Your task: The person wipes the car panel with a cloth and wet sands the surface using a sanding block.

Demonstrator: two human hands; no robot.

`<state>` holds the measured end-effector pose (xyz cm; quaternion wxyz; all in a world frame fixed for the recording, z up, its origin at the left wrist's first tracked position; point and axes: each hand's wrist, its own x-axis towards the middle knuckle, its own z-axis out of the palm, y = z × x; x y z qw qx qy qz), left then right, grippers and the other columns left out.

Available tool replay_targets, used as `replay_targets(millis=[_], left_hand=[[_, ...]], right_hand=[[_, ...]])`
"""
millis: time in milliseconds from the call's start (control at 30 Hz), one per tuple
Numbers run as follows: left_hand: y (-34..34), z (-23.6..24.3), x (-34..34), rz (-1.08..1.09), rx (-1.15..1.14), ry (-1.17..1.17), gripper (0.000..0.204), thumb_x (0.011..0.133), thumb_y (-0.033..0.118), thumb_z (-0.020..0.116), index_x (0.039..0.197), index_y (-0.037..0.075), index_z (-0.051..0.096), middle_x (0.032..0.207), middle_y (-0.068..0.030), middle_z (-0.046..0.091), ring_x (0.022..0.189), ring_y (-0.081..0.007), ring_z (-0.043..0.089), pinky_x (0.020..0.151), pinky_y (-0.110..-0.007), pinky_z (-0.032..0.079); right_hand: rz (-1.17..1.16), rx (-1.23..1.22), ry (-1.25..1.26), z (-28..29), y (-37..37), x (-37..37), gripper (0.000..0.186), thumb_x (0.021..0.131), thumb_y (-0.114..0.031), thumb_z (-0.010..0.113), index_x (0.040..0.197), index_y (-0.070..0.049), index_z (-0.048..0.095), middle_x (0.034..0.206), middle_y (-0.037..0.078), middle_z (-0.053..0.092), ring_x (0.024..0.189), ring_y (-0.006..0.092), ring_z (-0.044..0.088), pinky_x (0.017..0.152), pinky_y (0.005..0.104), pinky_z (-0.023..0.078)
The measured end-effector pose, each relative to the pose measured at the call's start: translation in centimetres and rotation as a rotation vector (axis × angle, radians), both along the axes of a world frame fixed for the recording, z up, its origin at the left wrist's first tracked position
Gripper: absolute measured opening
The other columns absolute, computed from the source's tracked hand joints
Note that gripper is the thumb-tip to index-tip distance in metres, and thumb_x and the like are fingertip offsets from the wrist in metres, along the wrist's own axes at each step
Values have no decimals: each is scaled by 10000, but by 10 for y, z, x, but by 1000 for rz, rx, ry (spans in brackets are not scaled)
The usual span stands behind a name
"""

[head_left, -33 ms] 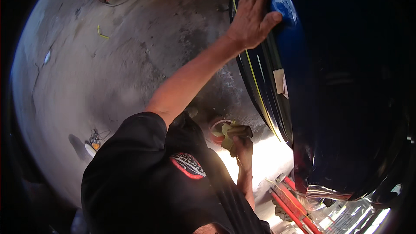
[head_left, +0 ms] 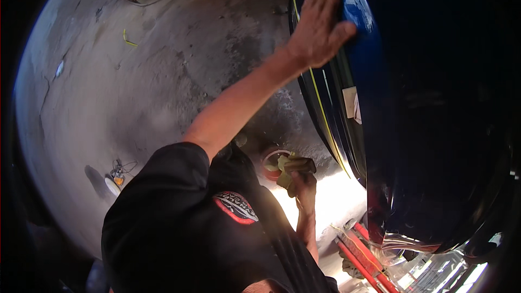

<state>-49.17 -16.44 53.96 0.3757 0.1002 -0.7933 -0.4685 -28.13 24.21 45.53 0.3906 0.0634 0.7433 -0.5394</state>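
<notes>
We note left hand (head_left: 318,38) on blue panel (head_left: 362,37), fingers extended, thumb apart; right hand (head_left: 305,188) gripping yellowish cloth (head_left: 284,177)

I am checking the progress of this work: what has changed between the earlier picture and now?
The left hand has shifted slightly downward in the view, at the blue panel. Nothing was visibly picked up or released. The right hand still holds the greenish cloth.

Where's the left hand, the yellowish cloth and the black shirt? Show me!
Left hand (head_left: 318,38): head view, back of the hand.
Yellowish cloth (head_left: 284,176): head view, its left side.
Black shirt (head_left: 209,233): head view, its front.
</notes>
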Motion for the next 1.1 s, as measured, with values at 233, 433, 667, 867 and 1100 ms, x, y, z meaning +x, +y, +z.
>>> replay_targets(millis=[233, 433, 667, 867, 1100], left_hand=[[143, -13, 98, -205, -226, 106, 1089, 1027, 822, 325, 1721, -6, 197, 1791, -272, 145, 1675, -421, 109, 1349, -564, 128], [89, -2, 60, -150, -231, 90, 1045, 1029, 827, 308, 1721, 47, 244, 1782, -241, 220, 1668, -413, 153, 1349, -569, 147], [4, 25, -19, 171, -183, 139, 772, 1128, 562, 412, 1642, -13, 409, 1673, -322, 405, 1599, -436, 342, 1308, -497, 278], [142, 11, 56, -260, -327, 178, 994, 1027, 792, 414, 1712, 79, 320, 1781, -207, 268, 1666, -379, 215, 1331, -588, 176], [190, -5, 132, -910, -411, 295, 920, 974, 675, 629, 1668, 112, 410, 1768, -110, 335, 1644, -300, 300, 1329, -515, 258]], right_hand=[[266, 36, 29, -20, 42, 7, 273, 1035, -108, 701, 1274, 22, 709, 996, 11, 714, 625, 47, 546, 488, 240, 368], [-96, -113, 16, 6, 20, 9, 274, 1025, -121, 729, 1254, 28, 715, 1125, 70, 747, 941, 139, 686, 800, 289, 546], [-40, 83, -109, 19, 17, 3, 308, 1013, -115, 737, 1283, 30, 705, 1269, 108, 726, 1130, 186, 669, 1002, 343, 535], [178, 92, 22, 31, 9, -5, 176, 1030, -151, 699, 1081, 11, 745, 845, 19, 697, 684, 98, 614, 585, 269, 458], [-133, 13, 104, 56, -16, -6, 151, 1006, -142, 658, 902, -34, 678, 715, -6, 604, 515, 62, 478, 463, 273, 351]])
